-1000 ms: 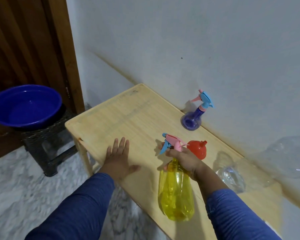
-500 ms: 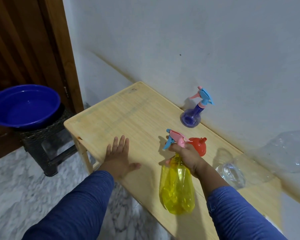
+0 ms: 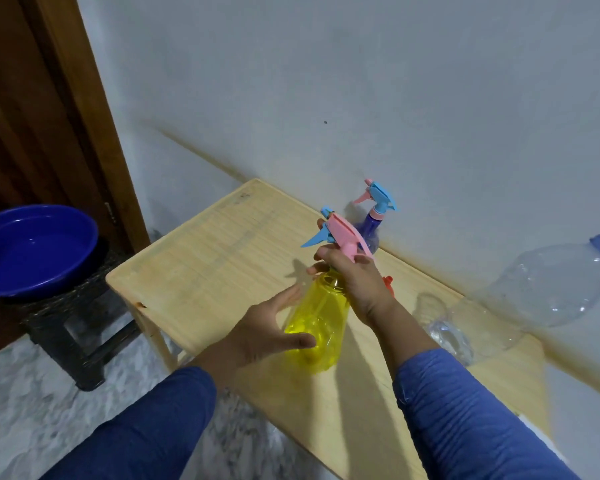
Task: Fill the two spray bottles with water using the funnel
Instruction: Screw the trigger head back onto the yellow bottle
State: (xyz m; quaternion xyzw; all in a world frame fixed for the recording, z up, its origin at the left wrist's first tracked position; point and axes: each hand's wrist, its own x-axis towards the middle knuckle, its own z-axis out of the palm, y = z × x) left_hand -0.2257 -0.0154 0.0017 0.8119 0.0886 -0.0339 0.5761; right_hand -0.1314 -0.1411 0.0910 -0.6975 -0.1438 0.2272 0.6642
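A pale wooden counter (image 3: 222, 258) is set against a grey wall, beside a brown door and marbled floor. A blue basin (image 3: 32, 251) holding water is seen on a dark woven stool (image 3: 73, 337). The translucent yellow spray bottle (image 3: 317, 323) is held above the counter: the right hand (image 3: 355, 282) is clamped on its neck, the left hand (image 3: 267, 334) cupped at its body, fingers spread. The purple spray bottle (image 3: 373, 226) stands by the wall.

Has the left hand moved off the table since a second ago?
Yes. The left hand has lifted from the table near its front edge and gone right, to the yellow spray bottle that the right hand holds.
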